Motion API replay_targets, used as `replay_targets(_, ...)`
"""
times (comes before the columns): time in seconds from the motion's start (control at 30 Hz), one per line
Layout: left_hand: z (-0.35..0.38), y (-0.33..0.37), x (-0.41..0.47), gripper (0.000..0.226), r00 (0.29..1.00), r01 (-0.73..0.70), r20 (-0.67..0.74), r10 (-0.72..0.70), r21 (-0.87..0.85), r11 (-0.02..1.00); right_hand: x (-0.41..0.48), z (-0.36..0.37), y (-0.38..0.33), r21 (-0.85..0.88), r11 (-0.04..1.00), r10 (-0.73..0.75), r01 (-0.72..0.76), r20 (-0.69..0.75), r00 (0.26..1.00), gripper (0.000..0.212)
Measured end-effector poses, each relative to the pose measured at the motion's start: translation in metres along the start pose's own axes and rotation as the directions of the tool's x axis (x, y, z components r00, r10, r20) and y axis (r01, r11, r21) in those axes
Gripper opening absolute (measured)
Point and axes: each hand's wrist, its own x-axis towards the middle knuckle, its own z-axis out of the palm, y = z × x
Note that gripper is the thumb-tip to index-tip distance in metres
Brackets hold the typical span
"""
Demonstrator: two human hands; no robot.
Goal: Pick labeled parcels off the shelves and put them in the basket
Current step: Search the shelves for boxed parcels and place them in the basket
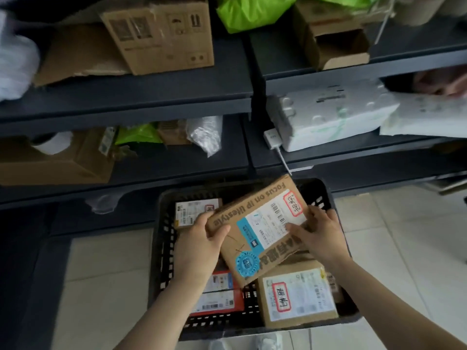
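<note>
— Forearms come in from the near edge. What do the hands hold?
— Both grip one cardboard parcel [255, 228] over the black basket [161, 248]. The left hand [199, 246] clasps the parcel's left edge, thumb on top and fingers tucked beneath. The right hand [319, 232] holds the right edge, thumb lying across the white shipping label and fingers curled over the far side.
— Is it down in the basket?
— It hangs skewed above the basket's middle, over the other parcels. Whether it touches them I cannot tell.
— What lies inside?
— A brown box [298, 294] with a red-framed label sits in the basket's near right corner. A red parcel [219, 296] lies at its near left, partly under the left wrist, and a small labelled parcel [194, 210] lies at its far left.
— And beyond the basket?
— Dark shelves [151, 97] rise just behind it, loaded with cardboard boxes. A green bag [247, 11] lies high up, and a white foam box [336, 114] sits above the basket's far right corner.
</note>
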Motion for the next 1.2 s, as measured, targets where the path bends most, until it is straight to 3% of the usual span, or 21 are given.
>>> replay_targets(0.17, 0.027, 0.038, 0.031, 0.042, 0.997, -0.058, 0.05, 0.053, 0.106, 0.993, 0.007, -0.005, 0.033, 0.01, 0.994, 0.106, -0.105, -0.074, 0.992, 0.056)
replay_targets(0.3, 0.057, 0.051, 0.056, 0.051, 0.991, -0.042, 0.131, 0.038, 0.029, 0.999, 0.023, -0.008, 0.05, 0.002, 0.99, 0.141, -0.142, -0.133, 0.981, 0.057)
replay_targets(0.43, 0.077, 0.053, 0.074, 0.073, 0.976, -0.059, 0.209, 0.054, 0.02, 0.998, 0.046, 0.002, 0.054, -0.087, 0.985, 0.139, -0.149, -0.114, 0.984, 0.056)
replay_targets(0.57, 0.095, 0.037, 0.077, 0.08, 0.94, -0.082, 0.329, 0.084, -0.022, 0.996, 0.066, 0.019, 0.059, -0.104, 0.983, 0.142, -0.151, -0.091, 0.986, 0.067)
replay_targets(0.67, 0.099, 0.03, 0.079, 0.084, 0.935, -0.067, 0.344, 0.089, -0.076, 0.995, 0.076, 0.024, 0.063, -0.106, 0.989, 0.095, -0.104, -0.083, 0.992, 0.068)
replay_targets(0.8, 0.101, 0.03, 0.078, 0.082, 0.939, -0.095, 0.323, 0.118, -0.085, 0.992, 0.081, 0.024, 0.067, -0.147, 0.984, 0.099, -0.099, -0.007, 0.995, 0.068)
replay_targets(0.97, 0.106, 0.029, 0.073, 0.081, 0.945, -0.064, 0.314, 0.096, -0.109, 0.992, 0.075, 0.018, 0.058, -0.317, 0.947, 0.091, -0.053, 0.106, 0.99, 0.07)
replay_targets(1.2, 0.104, 0.026, 0.06, 0.075, 0.924, -0.091, 0.368, 0.107, -0.06, 0.994, 0.045, -0.004, 0.051, -0.321, 0.941, -0.028, 0.106, 0.238, 0.971, 0.051)
